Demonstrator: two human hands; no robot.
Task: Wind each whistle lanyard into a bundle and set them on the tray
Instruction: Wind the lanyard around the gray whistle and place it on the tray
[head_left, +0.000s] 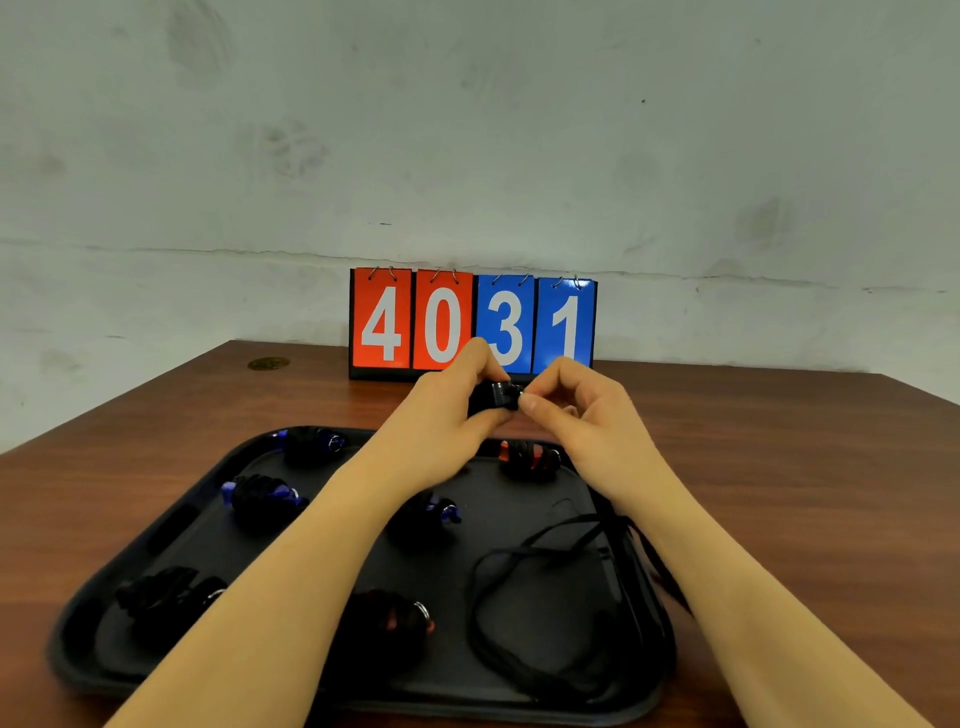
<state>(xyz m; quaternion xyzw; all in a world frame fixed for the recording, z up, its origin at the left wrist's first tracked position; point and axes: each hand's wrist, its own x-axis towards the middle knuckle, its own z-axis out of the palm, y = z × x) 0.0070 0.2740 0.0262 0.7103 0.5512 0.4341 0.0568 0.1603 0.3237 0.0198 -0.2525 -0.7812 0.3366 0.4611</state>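
A stained grey wall (467, 130) is seen behind a brown wooden worktop (779, 467). At the far edge a flip scoreboard (472, 322) is stood, showing 40 in red and 31 in blue. Above the far rim of a black tray (171, 525), a black whistle (493, 400) is gripped by the curled fingers of the left hand (447, 410). Its right end is pinched by the fingers of the right hand (571, 400). From there a loose black lanyard (519, 597) is trailed down onto the near right part of the tray. Six wound bundles are laid on the tray: three blue whistle bundles (265, 496) to the far left and middle, a red one (530, 457) at the far right, and two darker bundles (166, 597) along the near side.
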